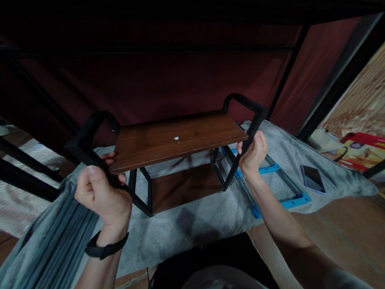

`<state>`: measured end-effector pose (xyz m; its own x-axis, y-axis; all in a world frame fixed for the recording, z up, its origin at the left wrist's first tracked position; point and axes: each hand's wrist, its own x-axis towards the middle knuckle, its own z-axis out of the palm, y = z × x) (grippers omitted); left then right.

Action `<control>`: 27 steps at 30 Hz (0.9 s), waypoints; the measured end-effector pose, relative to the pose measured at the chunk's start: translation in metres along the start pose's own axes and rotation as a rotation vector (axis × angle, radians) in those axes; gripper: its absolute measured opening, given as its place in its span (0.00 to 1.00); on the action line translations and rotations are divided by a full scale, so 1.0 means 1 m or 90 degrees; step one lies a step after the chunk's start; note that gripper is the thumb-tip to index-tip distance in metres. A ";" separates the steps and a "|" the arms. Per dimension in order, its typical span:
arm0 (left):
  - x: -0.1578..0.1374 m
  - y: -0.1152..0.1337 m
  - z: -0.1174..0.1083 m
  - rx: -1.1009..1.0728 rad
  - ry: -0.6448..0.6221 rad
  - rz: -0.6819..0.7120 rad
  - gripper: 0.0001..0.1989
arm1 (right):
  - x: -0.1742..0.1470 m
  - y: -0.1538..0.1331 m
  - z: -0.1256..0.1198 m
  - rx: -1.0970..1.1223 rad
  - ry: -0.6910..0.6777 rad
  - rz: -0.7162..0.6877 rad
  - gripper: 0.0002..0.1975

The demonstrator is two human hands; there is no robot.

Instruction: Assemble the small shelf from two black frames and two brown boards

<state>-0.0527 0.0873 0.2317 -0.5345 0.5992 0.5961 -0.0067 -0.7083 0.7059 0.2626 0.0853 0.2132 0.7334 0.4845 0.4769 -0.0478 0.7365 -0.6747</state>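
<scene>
A small two-tier shelf [150,142] with brown wooden boards and a black metal frame stands before me on a grey blanket. Its lower board [186,187] lies close to the cloth. My left hand [105,191] is closed round the left side of the frame, fingertips showing at the upper board's left front corner. On the other side, my right hand [253,154] grips the right front upright just below the board's corner. Curved black armrest-like tubes rise above both ends. Two small white specks sit on the upper board.
Grey tubes [64,242] lie bundled on the blanket [177,229] at left. A blue-and-grey frame [291,203] and a phone [312,178] rest at right. A red-yellow package [370,152] lies beyond. Dark metal bars [338,77] surround the space, with a dark red panel [171,82] behind.
</scene>
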 end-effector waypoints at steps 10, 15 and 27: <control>0.004 -0.016 0.006 0.010 -0.002 -0.005 0.14 | 0.008 0.016 0.005 -0.021 0.011 0.024 0.13; 0.004 -0.020 0.005 0.017 -0.006 -0.004 0.14 | 0.008 0.018 0.004 -0.040 0.016 0.037 0.13; -0.003 -0.017 -0.019 0.044 -0.092 -0.049 0.15 | 0.012 0.009 -0.021 -0.039 -0.057 0.065 0.15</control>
<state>-0.0672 0.0906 0.2107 -0.4069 0.7015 0.5850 0.0182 -0.6341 0.7730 0.2850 0.0879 0.2013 0.6631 0.5975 0.4508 -0.0751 0.6523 -0.7542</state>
